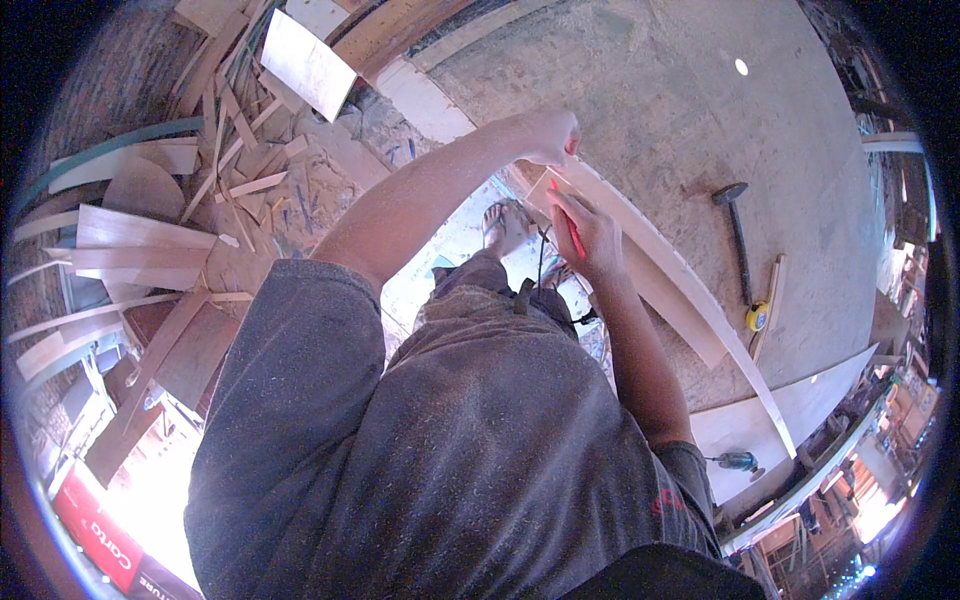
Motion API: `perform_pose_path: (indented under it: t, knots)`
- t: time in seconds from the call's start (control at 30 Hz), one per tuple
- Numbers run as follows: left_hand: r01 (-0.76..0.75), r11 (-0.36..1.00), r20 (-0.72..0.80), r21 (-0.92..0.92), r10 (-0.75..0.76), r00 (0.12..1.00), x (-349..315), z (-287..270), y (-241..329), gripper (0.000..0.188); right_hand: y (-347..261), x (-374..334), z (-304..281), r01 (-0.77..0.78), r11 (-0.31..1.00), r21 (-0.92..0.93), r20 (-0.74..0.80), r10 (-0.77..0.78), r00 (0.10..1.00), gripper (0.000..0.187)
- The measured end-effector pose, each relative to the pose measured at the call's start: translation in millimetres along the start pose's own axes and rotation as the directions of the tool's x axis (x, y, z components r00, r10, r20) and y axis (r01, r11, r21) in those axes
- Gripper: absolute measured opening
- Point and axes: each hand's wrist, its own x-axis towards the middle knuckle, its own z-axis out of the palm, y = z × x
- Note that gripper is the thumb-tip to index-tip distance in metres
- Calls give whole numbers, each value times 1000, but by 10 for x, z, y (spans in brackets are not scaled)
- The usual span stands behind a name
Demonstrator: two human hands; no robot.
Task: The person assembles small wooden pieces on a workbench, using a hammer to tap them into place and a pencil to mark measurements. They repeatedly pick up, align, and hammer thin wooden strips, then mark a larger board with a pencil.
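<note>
A slim red pencil (571,228) is gripped in my right hand (598,240), its tip over the near end of a flat wooden board (665,310). Along that board's far side runs a long, thin, pale wooden strip (705,298), which stretches away to the lower right. My left hand (548,137) is curled closed at the strip's upper end, and its fingers are partly hidden. Both board and strip lie on a large, dusty worktable (640,90).
To the right on the table lie a hammer (738,245), a yellow tape measure (757,316) and a short wood piece (771,300). A teal-handled tool (738,461) rests on a pale sheet (830,395). Wood offcuts (150,240) litter the floor at left.
</note>
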Motion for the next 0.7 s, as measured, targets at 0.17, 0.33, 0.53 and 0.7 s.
perform_pose_path:
  t: [0.17,0.33,0.53,0.7]
  knots:
    - [30,999,-13,16,-30,999,-1,4,14,33,-1,114,71,-33,999,-20,-1,33,999,27]
    - [17,999,-14,43,-17,1000,7,16,19,33,-26,70,65,-97,993,-70,-17,96,995,29]
    - [3,996,-17,84,-2,1000,19,14,14,31,-42,33,15,-120,993,-19,-43,120,992,29]
    - [0,999,-40,41,2,999,5,12,-27,29,131,-64,16,-85,996,-10,-25,85,996,31]
